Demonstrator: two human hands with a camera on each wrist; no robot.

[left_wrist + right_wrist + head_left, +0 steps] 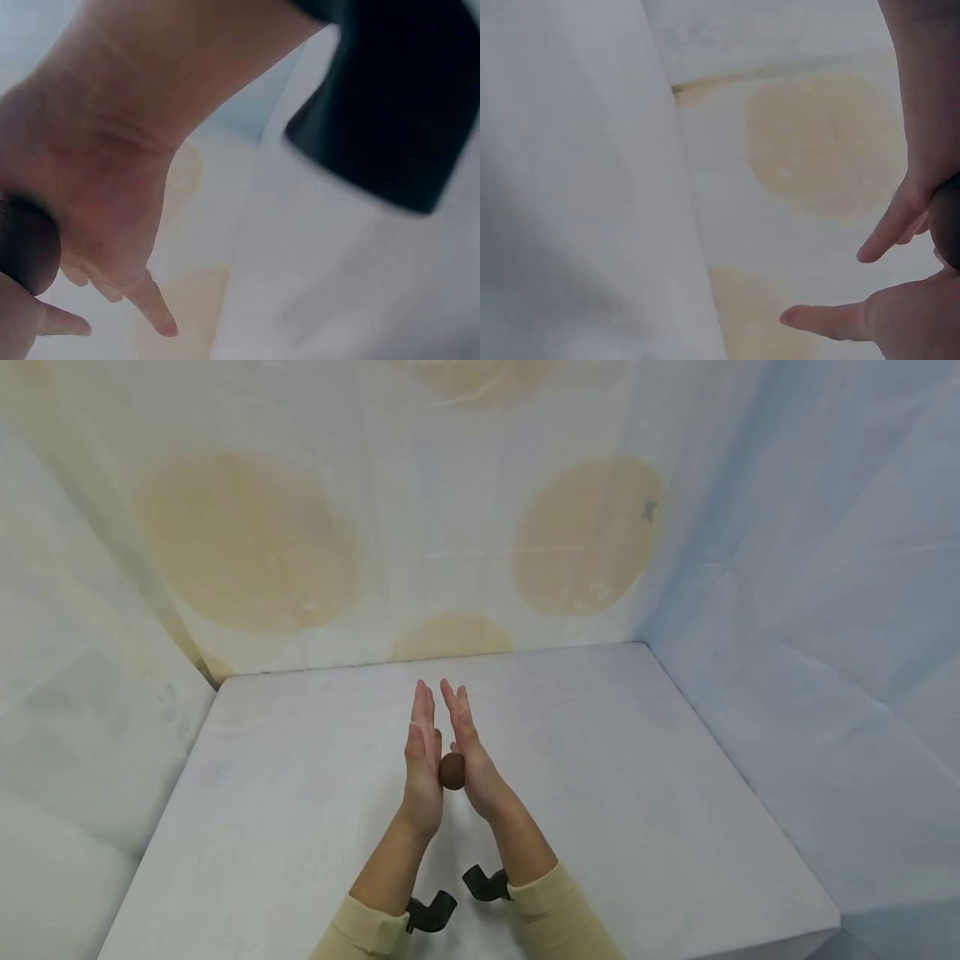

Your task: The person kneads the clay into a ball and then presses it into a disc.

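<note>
Head view: a brown ball (452, 771) is being pressed between the palms of the left hand (422, 772) and the right hand (472, 760), which are being held upright, palm facing palm, above the table (645, 793). The fingers of both hands are being kept straight and pointed away from the body; none is being curled round the ball, which is being carried near the heels of the palms, clear of the tabletop. The fingertips of the two hands are being held close together but slightly apart. Beige sleeves (555, 918) and black wrist mounts (486, 883) are being shown at the lower edge. The table is being enclosed by pale cloth walls (825, 610), and the rear one is being marked by large tan spots (243, 539). Left wrist view: the ball (26, 244) is being seen as a dark round shape at the left edge, touched by a palm (105, 180) whose fingers (154, 304) are being stretched out straight. Right wrist view: only a dark edge of the ball (949, 221) is being shown at the right border, with straight fingers (832, 321) being extended beside it towards the spotted cloth.
</note>
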